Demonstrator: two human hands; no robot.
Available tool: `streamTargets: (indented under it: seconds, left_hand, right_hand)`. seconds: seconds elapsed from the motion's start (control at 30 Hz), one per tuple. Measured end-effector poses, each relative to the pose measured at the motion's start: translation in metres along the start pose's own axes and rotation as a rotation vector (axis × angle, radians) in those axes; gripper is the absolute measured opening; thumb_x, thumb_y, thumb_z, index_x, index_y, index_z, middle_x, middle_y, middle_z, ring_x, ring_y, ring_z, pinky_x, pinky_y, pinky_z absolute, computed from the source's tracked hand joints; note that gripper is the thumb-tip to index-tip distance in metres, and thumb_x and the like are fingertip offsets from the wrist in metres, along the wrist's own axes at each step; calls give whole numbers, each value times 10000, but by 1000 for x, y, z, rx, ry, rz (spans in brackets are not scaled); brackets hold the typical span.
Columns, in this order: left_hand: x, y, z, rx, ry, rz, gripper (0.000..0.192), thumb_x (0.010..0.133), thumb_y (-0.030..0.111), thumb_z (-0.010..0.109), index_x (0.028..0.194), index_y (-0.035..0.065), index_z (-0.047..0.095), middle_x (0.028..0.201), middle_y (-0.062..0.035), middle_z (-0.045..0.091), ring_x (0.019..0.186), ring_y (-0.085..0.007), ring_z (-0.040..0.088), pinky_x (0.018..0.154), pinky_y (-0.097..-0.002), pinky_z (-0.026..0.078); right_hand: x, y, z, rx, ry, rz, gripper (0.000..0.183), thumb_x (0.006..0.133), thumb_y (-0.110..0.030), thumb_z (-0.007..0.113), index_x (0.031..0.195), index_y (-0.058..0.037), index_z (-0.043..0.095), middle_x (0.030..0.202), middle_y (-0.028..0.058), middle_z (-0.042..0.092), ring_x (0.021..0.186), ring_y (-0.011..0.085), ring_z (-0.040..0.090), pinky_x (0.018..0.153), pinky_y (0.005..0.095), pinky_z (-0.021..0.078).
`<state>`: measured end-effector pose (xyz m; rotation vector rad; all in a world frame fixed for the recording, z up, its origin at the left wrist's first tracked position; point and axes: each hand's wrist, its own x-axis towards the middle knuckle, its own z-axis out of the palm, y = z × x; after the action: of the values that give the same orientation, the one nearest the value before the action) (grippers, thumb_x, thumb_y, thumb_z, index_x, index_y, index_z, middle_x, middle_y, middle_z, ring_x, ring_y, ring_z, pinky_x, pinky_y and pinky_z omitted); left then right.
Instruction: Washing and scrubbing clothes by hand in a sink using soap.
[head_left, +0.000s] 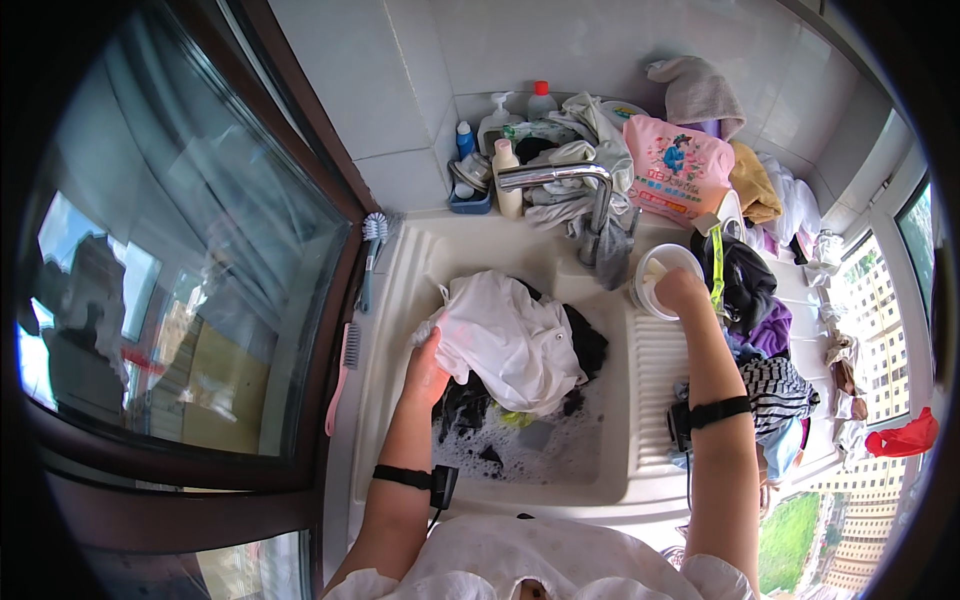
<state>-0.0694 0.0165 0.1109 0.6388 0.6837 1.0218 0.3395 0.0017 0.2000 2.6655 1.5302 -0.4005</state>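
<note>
My left hand (429, 372) grips the left edge of a wet white garment (510, 337) with a snap button. The garment is bunched over dark clothes (465, 405) in the laundry sink (616, 420), where sudsy water (555, 457) stands around them. A bit of yellow-green cloth (516, 418) shows below the white one. On the right, my right hand (681, 291) reaches into a white plastic tub (643, 289) at the top of the ribbed washboard (656, 352). Something pale is at its fingers inside the tub; whether they grip it is hidden.
A chrome faucet (555, 172) arches over the sink's back. Behind it stand bottles (508, 180), cloths and a pink detergent bag (675, 169). Two brushes (369, 262) lie along the left ledge beside a brown-framed window (330, 300). Clothes (776, 390) pile up on the right.
</note>
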Motion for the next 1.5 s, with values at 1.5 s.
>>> streamTargets:
  seconds: [1.5]
  left_hand:
    - [-42,3,-47,177,136,104,380,798,90,459,1170,11,467,1114,-98,560,1039,-228,540,860,-341,441]
  right_hand:
    - [-190,-198,120,857,70,-1179,289,613,-87,626,871,-28,509,851,151,550,857,354,536,754,405,447]
